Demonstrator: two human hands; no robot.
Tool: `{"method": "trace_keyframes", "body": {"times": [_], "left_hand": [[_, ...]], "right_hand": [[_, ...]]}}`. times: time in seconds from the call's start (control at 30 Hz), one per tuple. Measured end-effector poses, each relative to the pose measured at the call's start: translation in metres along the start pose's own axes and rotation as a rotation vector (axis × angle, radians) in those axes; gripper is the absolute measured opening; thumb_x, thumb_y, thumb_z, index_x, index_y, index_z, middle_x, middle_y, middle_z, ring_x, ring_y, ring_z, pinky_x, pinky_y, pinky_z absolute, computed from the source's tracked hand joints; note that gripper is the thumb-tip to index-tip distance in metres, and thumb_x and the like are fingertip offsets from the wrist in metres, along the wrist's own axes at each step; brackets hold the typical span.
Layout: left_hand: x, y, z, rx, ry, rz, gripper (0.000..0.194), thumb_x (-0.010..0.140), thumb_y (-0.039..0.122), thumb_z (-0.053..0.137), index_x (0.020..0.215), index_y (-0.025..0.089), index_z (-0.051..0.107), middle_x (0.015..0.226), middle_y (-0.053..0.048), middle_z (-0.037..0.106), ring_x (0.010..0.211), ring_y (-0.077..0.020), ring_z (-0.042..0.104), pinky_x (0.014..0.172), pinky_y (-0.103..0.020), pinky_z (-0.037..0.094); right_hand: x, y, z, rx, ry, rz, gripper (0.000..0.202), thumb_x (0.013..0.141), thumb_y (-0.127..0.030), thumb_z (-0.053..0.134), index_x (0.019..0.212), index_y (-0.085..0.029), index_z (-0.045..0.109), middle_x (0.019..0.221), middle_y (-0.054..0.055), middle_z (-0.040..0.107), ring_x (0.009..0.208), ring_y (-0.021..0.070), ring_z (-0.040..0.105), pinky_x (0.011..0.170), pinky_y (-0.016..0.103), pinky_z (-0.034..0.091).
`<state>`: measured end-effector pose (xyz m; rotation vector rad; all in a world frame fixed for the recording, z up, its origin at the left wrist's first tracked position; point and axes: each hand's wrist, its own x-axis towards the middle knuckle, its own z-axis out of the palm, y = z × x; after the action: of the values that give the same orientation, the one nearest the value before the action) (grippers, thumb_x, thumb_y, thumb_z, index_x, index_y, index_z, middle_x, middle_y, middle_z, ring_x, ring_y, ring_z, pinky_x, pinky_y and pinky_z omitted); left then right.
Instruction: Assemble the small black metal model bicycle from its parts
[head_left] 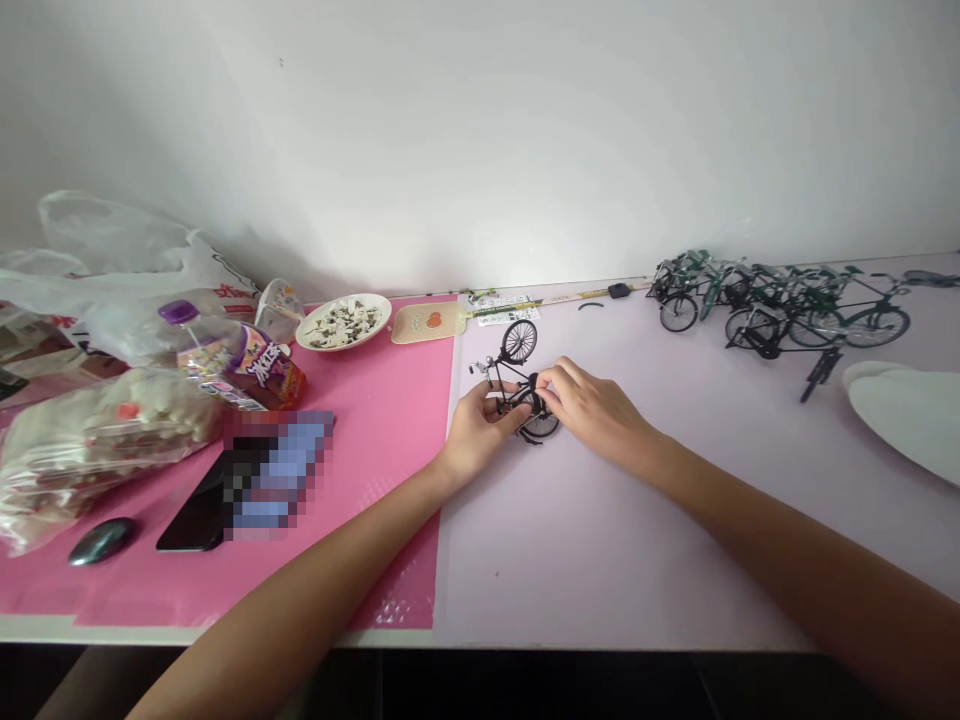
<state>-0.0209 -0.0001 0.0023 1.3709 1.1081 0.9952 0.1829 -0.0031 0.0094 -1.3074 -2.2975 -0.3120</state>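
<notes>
A small black model bicycle (517, 343) is tilted between my hands over the pale mat, one wheel pointing up and away. My left hand (482, 428) grips its frame near the lower wheel, thumb across the spokes. The fingertips of my right hand (581, 400) are pinched together at the bicycle's near end, above the lower wheel. Whatever small part sits between those fingertips is hidden. A dark curved piece shows just below the lower wheel.
Several model bicycles (817, 305) crowd the back right, beside white plates (904, 415). A plate of small parts (307, 338), a bottle (240, 365), plastic bags (150, 290), a phone (191, 510) and a mouse (103, 541) occupy the left. A tape measure (619, 291) lies along the wall.
</notes>
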Motion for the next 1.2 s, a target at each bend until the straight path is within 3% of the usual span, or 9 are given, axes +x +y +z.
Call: {"method": "trace_keyframes", "body": {"times": [0.37,0.53,0.7,0.93,1.07,1.2], "left_hand": [[0.002,-0.002,0.0,-0.059,-0.011,-0.011,0.049,0.075,0.04,0.089,0.11,0.017,0.064,0.071,0.0,0.07,0.06,-0.0116,0.062,0.06,-0.023,0.048],[0.002,0.008,-0.002,-0.073,0.052,-0.044,0.049,0.075,0.041,0.089,0.109,0.018,0.062,0.078,-0.001,0.071,0.059,-0.0127,0.066,0.055,-0.024,0.052],[0.004,0.016,-0.01,-0.069,0.073,-0.031,0.046,0.078,0.041,0.087,0.105,0.019,0.057,0.081,-0.001,0.073,0.051,-0.0145,0.07,0.055,-0.024,0.052],[0.006,0.021,-0.014,-0.039,0.097,0.005,0.049,0.074,0.046,0.089,0.101,0.02,0.058,0.065,0.005,0.065,0.034,-0.0057,0.045,0.038,-0.022,0.032],[0.007,0.019,-0.014,-0.047,0.092,0.041,0.047,0.074,0.044,0.089,0.101,0.02,0.061,0.056,0.008,0.056,0.04,-0.0069,0.046,0.044,-0.022,0.035],[0.01,0.015,-0.013,-0.08,0.113,0.056,0.047,0.074,0.043,0.089,0.103,0.018,0.061,0.06,0.005,0.061,0.053,-0.0096,0.057,0.054,-0.021,0.044]], "right_hand": [[0.0,0.002,-0.001,0.014,0.032,0.008,0.019,0.107,-0.027,0.042,0.099,-0.022,0.058,0.094,0.006,0.062,0.061,0.0144,0.051,0.048,0.029,0.025],[0.002,0.021,-0.004,0.155,0.064,0.1,0.014,0.106,-0.031,0.043,0.102,-0.023,0.055,0.101,0.006,0.062,0.065,0.0158,0.056,0.053,0.029,0.035],[0.002,0.043,-0.001,0.182,-0.02,0.21,0.01,0.104,-0.03,0.046,0.101,-0.024,0.053,0.104,0.006,0.063,0.069,0.0175,0.06,0.058,0.03,0.04],[-0.002,0.057,0.01,0.208,-0.088,0.264,0.011,0.102,-0.03,0.051,0.097,-0.023,0.058,0.104,0.006,0.067,0.082,0.0202,0.066,0.064,0.031,0.042],[-0.004,0.065,0.011,0.226,-0.065,0.253,0.016,0.102,-0.032,0.052,0.093,-0.023,0.062,0.098,0.006,0.068,0.082,0.0207,0.066,0.065,0.031,0.044],[-0.003,0.071,0.009,0.25,-0.064,0.27,0.015,0.101,-0.03,0.053,0.093,-0.022,0.064,0.097,0.006,0.068,0.08,0.02,0.065,0.067,0.032,0.045]]}}
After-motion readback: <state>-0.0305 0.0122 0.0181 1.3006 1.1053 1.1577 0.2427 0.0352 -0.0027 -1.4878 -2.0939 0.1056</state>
